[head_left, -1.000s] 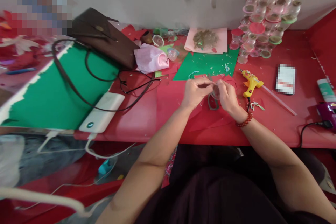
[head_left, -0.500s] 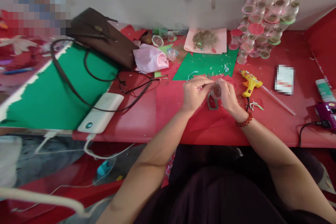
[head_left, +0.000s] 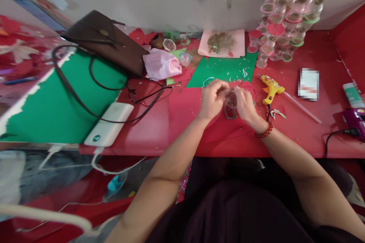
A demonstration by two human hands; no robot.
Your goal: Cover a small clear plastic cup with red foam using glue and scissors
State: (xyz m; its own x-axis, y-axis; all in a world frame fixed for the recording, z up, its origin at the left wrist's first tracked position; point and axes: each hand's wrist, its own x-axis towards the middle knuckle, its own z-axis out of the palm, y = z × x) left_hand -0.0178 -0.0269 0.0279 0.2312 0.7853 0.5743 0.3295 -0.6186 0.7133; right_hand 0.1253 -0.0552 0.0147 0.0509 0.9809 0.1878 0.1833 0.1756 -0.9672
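Observation:
A small clear plastic cup is between my hands, above red paper on the table. My right hand is closed round its right side, a red bead bracelet on the wrist. My left hand has its thumb and fingers curled in at the cup's left edge; the fingertips are partly hidden. Just under the cup show the dark green handles of a pair of scissors; their blades are covered by the cup and hands. To the right lies a yellow glue gun with a clear glue stick in its back.
Stacked clear cups with coloured paper discs stand at the back right. Behind my hands lie a green sheet with paper scraps and pink paper. A brown bag, glasses and a white power bank are on the left.
My left fingers have drawn back from a pinch over the cup and now curl lower at its edge. The cup has shifted slightly left and down with my right hand.

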